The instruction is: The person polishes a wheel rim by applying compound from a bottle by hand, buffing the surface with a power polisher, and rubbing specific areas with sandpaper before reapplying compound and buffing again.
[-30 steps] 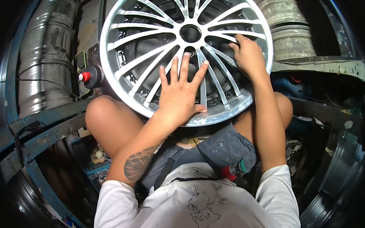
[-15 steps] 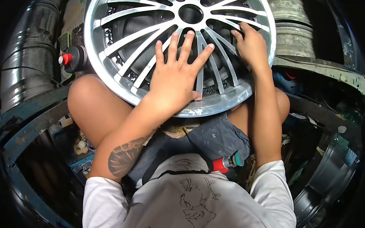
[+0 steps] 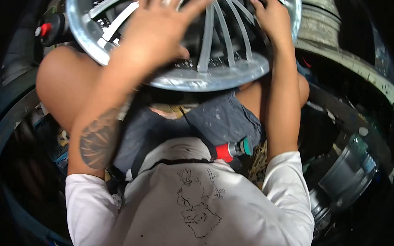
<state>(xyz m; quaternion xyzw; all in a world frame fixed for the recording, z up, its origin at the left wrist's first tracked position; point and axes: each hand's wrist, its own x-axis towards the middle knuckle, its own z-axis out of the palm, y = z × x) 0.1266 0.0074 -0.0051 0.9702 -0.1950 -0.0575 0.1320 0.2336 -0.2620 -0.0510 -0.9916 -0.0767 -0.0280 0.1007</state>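
A silver multi-spoke alloy wheel (image 3: 206, 41) lies across my lap, its upper part cut off by the top of the view. Over its spokes on the left is my left hand (image 3: 159, 28), palm down with fingers spread, smeared by motion. My right hand (image 3: 273, 19) grips the wheel at a spoke on the right side, thumb and fingers bent around it; some fingertips run out of the frame. The wheel's polished lip (image 3: 207, 82) faces me, just above my dark shorts.
A power tool with a red body and green end (image 3: 234, 150) lies by my right thigh. A dark tool with a red button (image 3: 46, 29) sits beyond my left knee. Stacked rims (image 3: 319, 25) stand back right, and another rim (image 3: 347, 180) lies lower right.
My view has tilted, so the wheel appears higher and further left. My left hand has shifted left across the spokes and blurred; the right hand keeps its place on the wheel.
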